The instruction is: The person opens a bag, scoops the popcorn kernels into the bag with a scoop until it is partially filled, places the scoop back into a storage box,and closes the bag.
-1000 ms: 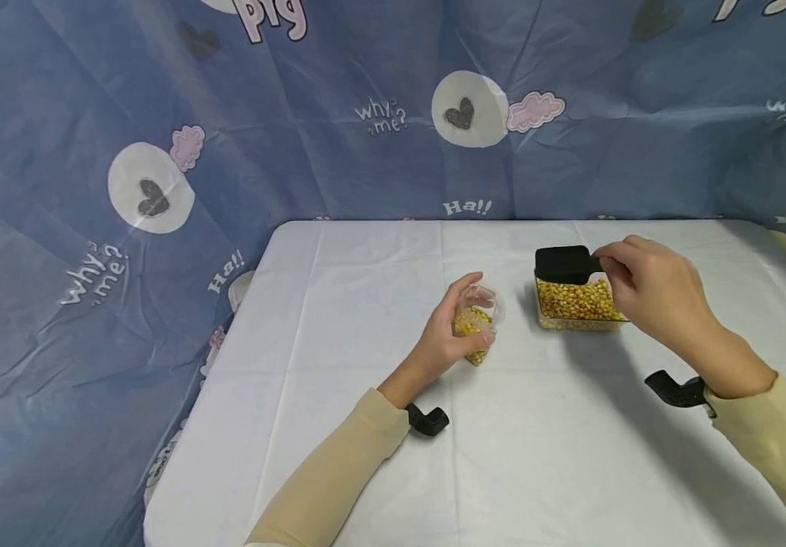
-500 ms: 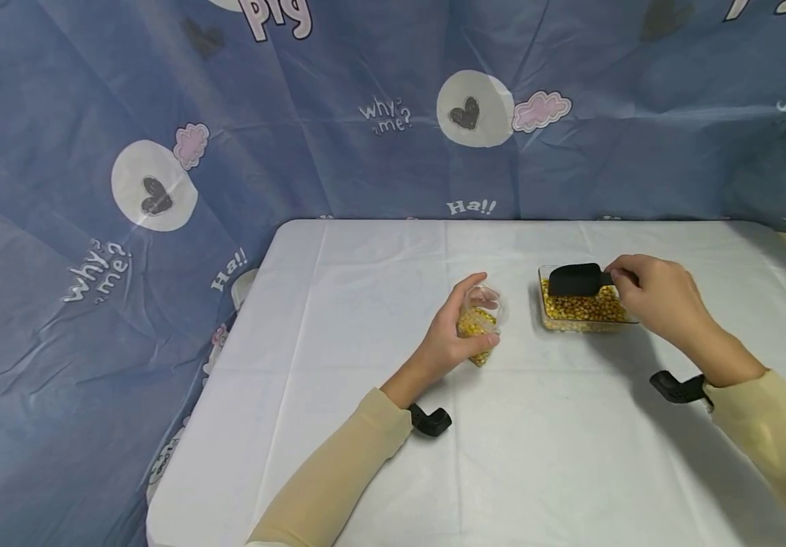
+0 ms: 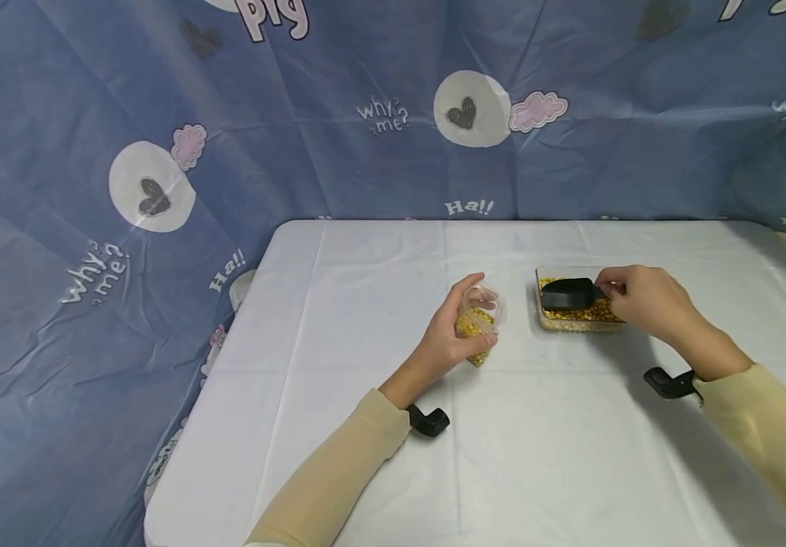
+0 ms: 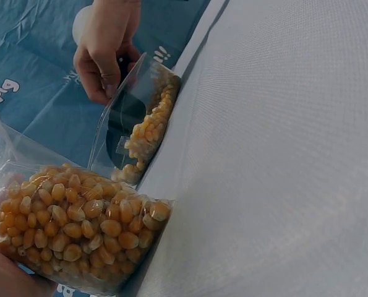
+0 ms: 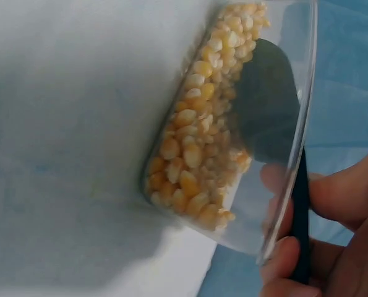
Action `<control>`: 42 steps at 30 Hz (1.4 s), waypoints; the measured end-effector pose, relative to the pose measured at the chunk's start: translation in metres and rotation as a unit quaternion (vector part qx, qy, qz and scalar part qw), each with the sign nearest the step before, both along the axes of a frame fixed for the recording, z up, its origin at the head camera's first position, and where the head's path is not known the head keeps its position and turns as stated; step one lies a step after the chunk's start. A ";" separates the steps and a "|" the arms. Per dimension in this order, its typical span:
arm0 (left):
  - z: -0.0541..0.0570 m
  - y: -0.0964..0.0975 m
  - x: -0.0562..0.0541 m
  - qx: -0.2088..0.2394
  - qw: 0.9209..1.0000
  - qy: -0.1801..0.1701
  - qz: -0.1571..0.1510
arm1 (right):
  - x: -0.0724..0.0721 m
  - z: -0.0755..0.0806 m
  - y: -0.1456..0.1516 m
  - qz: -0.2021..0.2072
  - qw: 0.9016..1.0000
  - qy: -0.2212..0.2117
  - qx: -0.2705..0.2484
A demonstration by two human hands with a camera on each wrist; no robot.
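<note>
My left hand (image 3: 443, 338) holds a clear plastic bag (image 4: 78, 229) partly filled with yellow corn kernels, thumb and fingers curved round its sides and its mouth facing up. To the right, my right hand (image 3: 652, 304) grips the handle of a black scoop (image 3: 568, 294). The scoop's head is inside a clear rectangular container (image 3: 580, 327) of corn kernels. Through the container's wall in the right wrist view, the scoop head (image 5: 267, 102) shows down against the kernels (image 5: 196, 142). Fingers and thumb close round the handle just outside the rim.
A white cloth covers the table (image 3: 365, 304). Behind it and on the left hangs a blue printed curtain (image 3: 338, 167). Black wrist mounts (image 3: 428, 420) stick out from both forearms, low over the cloth.
My right hand has lowered the scoop from above the container's back rim down into the kernels, its head now tilted differently. My left hand and the bag have stayed in place.
</note>
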State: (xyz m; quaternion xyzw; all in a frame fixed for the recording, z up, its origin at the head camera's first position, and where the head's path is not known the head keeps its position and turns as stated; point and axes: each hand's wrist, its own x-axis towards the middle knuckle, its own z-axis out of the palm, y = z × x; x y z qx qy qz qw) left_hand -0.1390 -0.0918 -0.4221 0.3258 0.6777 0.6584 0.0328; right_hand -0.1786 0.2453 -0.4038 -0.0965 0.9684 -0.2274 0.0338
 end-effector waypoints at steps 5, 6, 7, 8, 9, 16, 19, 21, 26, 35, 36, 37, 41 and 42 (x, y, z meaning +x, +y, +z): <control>0.000 -0.002 -0.001 -0.005 1.000 -0.013 0.003 | 0.000 0.001 -0.006 -0.004 1.000 0.008 0.017; 0.000 -0.003 -0.001 -0.006 1.000 -0.014 0.002 | 0.000 0.001 -0.007 -0.006 1.000 0.020 0.020; 0.000 -0.002 -0.001 -0.005 1.000 -0.013 0.001 | 0.001 0.000 -0.007 -0.007 0.999 0.036 0.023; 0.000 -0.002 -0.001 -0.004 1.000 -0.011 -0.001 | 0.002 0.000 -0.008 -0.009 0.998 0.053 0.026; 0.000 -0.002 -0.002 -0.003 1.000 -0.010 -0.002 | 0.003 -0.002 -0.009 -0.011 0.997 0.073 0.031; 0.000 -0.002 -0.002 -0.005 1.000 -0.011 0.003 | 0.005 -0.006 -0.009 -0.016 0.983 0.174 0.051; 0.000 -0.002 -0.001 -0.004 1.000 -0.013 0.003 | 0.004 -0.006 -0.008 -0.009 0.980 0.192 0.048; 0.000 -0.002 0.000 -0.004 1.000 -0.020 0.004 | 0.004 -0.007 -0.008 -0.009 0.980 0.196 0.042; -0.001 -0.002 0.000 -0.008 1.000 -0.028 0.003 | 0.006 -0.003 -0.010 -0.026 0.980 0.197 0.017; -0.002 -0.003 -0.002 0.013 0.999 -0.031 -0.009 | 0.003 0.010 -0.017 -0.054 0.976 0.200 -0.071; -0.003 -0.003 -0.003 0.017 0.999 -0.030 -0.011 | 0.003 0.011 -0.018 -0.057 0.975 0.198 -0.076; -0.005 -0.003 -0.004 0.022 0.999 -0.029 -0.014 | 0.003 0.012 -0.020 -0.057 0.975 0.197 -0.083; -0.019 -0.003 -0.012 0.027 0.999 -0.018 -0.019 | 0.005 0.015 -0.027 -0.059 0.972 0.199 -0.107; -0.022 -0.004 -0.013 0.024 0.999 -0.016 -0.017 | 0.006 0.015 -0.029 -0.061 0.972 0.199 -0.113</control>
